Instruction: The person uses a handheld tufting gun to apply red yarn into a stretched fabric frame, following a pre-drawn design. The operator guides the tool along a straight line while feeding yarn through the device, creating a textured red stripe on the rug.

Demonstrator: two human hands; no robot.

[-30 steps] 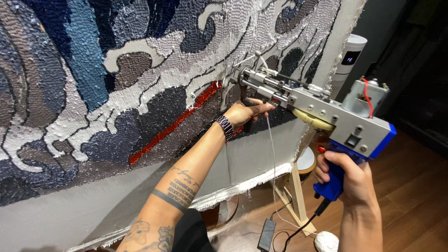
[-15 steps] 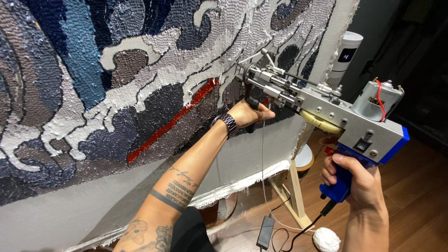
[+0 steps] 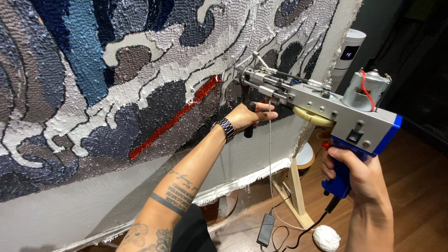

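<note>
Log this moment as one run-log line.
left hand: grips front handle | right hand: holds tufting gun grip | needle at cloth | yarn ball on floor

Both arms are bare, with no sleeves. The left hand (image 3: 245, 116) has a dark metal-link watch band (image 3: 227, 129) at the wrist, and its forearm bears black tattoos: lines of script, a solid band, and figures near the elbow. The right hand (image 3: 357, 175) has red-painted nails.

A small dark rectangular screen (image 3: 349, 53) with pale glowing figures sat near the top of a white cylindrical device (image 3: 345, 58), upper right beside the cloth's edge; nothing else qualified.
</note>
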